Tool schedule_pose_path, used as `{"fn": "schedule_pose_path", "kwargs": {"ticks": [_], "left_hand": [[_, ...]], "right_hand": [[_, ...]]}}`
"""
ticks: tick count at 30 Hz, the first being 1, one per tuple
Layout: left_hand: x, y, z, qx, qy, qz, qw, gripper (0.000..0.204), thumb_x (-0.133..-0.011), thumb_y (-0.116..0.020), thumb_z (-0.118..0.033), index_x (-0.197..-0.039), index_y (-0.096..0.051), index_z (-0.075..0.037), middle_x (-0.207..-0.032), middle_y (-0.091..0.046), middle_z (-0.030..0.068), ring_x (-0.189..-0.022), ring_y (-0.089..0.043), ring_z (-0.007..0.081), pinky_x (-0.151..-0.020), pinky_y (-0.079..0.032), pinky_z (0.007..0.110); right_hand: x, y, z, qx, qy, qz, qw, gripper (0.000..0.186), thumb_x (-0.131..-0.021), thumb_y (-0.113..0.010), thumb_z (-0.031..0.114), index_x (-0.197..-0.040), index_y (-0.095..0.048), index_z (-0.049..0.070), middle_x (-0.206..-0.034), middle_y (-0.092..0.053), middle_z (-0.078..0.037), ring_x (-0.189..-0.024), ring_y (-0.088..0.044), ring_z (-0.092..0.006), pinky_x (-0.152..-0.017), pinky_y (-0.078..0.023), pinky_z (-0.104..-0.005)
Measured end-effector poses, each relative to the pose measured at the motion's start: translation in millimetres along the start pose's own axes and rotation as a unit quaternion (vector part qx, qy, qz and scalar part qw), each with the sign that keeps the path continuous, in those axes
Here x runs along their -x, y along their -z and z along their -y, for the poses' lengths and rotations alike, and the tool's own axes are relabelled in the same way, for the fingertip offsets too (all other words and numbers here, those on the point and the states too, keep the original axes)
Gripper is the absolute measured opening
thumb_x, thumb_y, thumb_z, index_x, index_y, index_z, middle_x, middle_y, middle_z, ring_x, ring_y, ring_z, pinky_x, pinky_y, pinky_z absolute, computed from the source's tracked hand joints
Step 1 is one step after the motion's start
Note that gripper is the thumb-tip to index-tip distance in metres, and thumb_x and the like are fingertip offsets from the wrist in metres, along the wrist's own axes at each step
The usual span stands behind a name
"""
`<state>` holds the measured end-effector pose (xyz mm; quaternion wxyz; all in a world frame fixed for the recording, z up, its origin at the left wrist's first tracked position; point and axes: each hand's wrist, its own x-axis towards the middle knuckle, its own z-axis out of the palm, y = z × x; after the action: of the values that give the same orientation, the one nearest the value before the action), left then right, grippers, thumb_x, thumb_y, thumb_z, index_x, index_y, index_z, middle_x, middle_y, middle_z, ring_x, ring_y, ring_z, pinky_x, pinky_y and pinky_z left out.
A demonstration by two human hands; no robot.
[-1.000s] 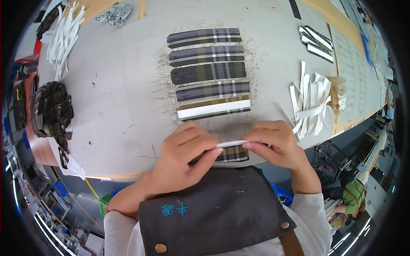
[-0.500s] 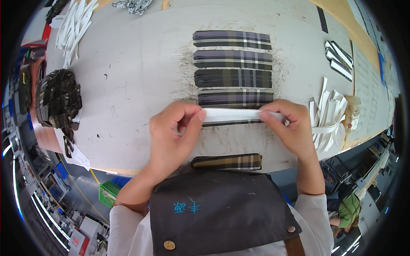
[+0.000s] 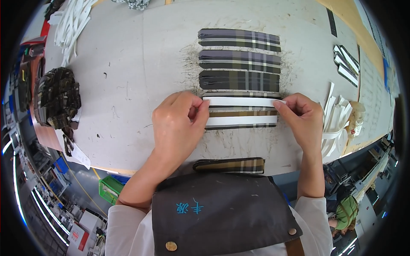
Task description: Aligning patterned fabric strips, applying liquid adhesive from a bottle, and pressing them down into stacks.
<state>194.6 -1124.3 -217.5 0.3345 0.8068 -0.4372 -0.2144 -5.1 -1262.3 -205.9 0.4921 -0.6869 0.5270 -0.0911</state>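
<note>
My left hand (image 3: 179,123) and my right hand (image 3: 299,119) pinch the two ends of a white strip (image 3: 239,102), laying it lengthwise on a plaid fabric piece (image 3: 239,94). Below it, another plaid piece (image 3: 239,114) bears its own white strip (image 3: 239,120). Three more plaid pieces (image 3: 239,80) lie in rows above, with loose threads around their ends. A separate olive and dark plaid piece (image 3: 230,165) rests at the table's near edge, by my dark apron (image 3: 222,213). A loose bunch of white strips (image 3: 334,128) lies just right of my right hand.
The table (image 3: 119,51) carries more white strips (image 3: 72,25), a dark fabric heap (image 3: 57,98), crumpled foil (image 3: 132,3), small strip-backed pieces (image 3: 346,64) and a clear bag (image 3: 355,119). Below are a green basket (image 3: 109,187) and a person in green (image 3: 346,213).
Both hands have moved away from my body with the white strip, from near the front edge up onto the fourth row, where the strip now lies flat. The view has shifted slightly.
</note>
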Motion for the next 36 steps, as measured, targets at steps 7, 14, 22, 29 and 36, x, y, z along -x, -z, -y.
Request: {"fn": "schedule_pose_path", "kwargs": {"ticks": [7, 14, 22, 29, 36], "left_hand": [[-3, 1, -3, -0.006, 0.009, 0.013, 1.0, 0.017, -0.075, -0.071, -0.004, -0.067, -0.056, -0.004, -0.057, -0.054, 0.0061, -0.05, -0.053, 0.0207, -0.047, -0.042, 0.033], [-3, 4, -1, -0.006, 0.038, 0.019, 0.999, 0.017, -0.076, -0.07, -0.002, -0.068, -0.055, -0.002, -0.055, -0.051, 0.0061, -0.046, -0.047, 0.0177, -0.045, -0.038, 0.03], [-4, 5, -3, -0.008, 0.039, 0.025, 0.999, 0.017, -0.076, -0.07, -0.001, -0.067, -0.055, -0.002, -0.055, -0.05, 0.0062, -0.045, -0.046, 0.0164, -0.044, -0.038, 0.03], [-4, 7, -2, -0.006, 0.038, 0.032, 0.999, 0.017, -0.076, -0.069, 0.0, -0.069, -0.053, -0.002, -0.056, -0.051, 0.0063, -0.045, -0.046, 0.0156, -0.045, -0.038, 0.029], [-3, 5, -2, -0.009, 0.034, 0.029, 0.999, 0.017, -0.076, -0.068, 0.0, -0.069, -0.053, -0.002, -0.057, -0.051, 0.0065, -0.046, -0.047, 0.0159, -0.045, -0.039, 0.029]], "right_hand": [[1, 4, 1, -0.002, -0.009, -0.017, 1.0, 0.013, -0.081, -0.072, 0.009, -0.079, -0.067, -0.003, -0.062, -0.061, 0.0, -0.057, -0.049, -0.002, -0.052, -0.04, -0.0174], [-2, -2, 0, 0.035, 0.008, -0.021, 0.999, 0.014, -0.08, -0.073, 0.01, -0.076, -0.066, -0.002, -0.061, -0.061, 0.0, -0.055, -0.05, -0.0031, -0.051, -0.04, -0.0181], [-2, -3, 1, 0.103, 0.04, -0.035, 0.993, 0.013, -0.076, -0.074, 0.008, -0.076, -0.064, -0.001, -0.056, -0.06, -0.005, -0.049, -0.052, -0.0078, -0.048, -0.041, -0.0214], [8, 45, -12, 0.245, 0.104, -0.168, 0.949, 0.029, -0.074, -0.071, 0.0, -0.101, -0.062, 0.006, -0.074, -0.051, 0.0, -0.061, -0.043, -0.0059, -0.053, -0.036, -0.0218], [14, 46, -8, 0.279, 0.267, -0.159, 0.909, 0.03, -0.069, -0.071, -0.003, -0.098, -0.065, 0.004, -0.096, -0.059, -0.011, -0.087, -0.058, -0.0282, -0.076, -0.048, -0.0366]]}}
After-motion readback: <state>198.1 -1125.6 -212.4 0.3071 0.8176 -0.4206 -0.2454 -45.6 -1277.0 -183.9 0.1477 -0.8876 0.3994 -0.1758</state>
